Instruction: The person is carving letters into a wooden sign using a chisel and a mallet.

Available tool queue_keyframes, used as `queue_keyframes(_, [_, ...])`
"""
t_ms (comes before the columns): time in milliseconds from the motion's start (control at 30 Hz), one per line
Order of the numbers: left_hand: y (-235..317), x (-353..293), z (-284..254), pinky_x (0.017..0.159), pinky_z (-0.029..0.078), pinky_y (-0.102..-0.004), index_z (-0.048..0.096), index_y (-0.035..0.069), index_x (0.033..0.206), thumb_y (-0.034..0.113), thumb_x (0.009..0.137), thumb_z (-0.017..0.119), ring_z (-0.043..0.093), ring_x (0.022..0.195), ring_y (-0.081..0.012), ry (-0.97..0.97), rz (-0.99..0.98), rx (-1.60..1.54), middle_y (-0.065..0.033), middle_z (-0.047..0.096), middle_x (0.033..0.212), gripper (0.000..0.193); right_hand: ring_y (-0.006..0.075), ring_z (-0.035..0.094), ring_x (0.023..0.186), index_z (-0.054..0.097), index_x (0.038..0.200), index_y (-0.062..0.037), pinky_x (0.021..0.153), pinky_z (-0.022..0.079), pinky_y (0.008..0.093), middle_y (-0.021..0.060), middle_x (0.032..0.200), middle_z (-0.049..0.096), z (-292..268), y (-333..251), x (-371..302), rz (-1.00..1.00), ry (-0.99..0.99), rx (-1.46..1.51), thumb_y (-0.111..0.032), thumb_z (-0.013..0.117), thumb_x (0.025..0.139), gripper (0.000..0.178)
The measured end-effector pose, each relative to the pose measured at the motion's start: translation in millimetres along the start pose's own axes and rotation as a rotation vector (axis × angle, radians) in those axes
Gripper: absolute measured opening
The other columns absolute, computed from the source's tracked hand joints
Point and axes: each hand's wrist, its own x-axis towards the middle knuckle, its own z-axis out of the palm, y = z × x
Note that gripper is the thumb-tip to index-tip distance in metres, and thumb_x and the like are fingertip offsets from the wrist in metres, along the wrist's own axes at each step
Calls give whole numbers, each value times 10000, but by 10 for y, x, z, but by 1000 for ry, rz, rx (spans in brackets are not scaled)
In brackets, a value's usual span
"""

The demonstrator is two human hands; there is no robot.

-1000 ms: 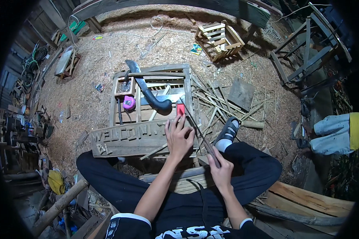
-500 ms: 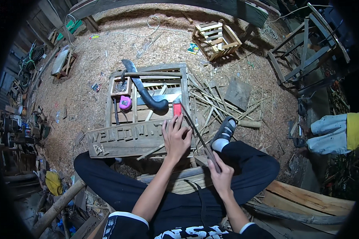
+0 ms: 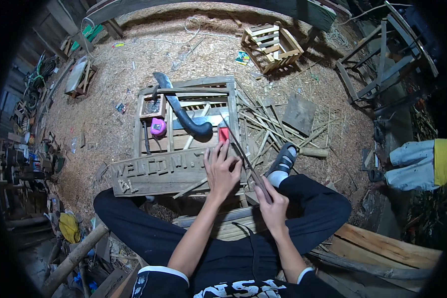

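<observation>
Right hand [image 3: 274, 204] wrapped round slim tool [image 3: 250, 169]; left hand [image 3: 222, 174] loosely curled (hold unclear) over rough plank [image 3: 179, 183].

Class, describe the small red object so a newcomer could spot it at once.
Find the wooden frame near the picture's centre, then its right side. There, where the left hand reaches, beside the long thin tool in the right hand, is the small red object. Its red colour and rectangular shape distinguish it from the rounded pink tape measure and the curved knife.
</observation>
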Motion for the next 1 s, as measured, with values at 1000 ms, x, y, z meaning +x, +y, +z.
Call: queue_keyframes(1000, [-23,-4,5,1285,254,-578,786,82,882,208,865,826,528,1471,-317,6,22,15,-134,671,1501,133,355,813,843,731,1382,-8,761,608,406,273,984,788,-102,-80,-55,-32,-16,-73,-169,781,1010,408])
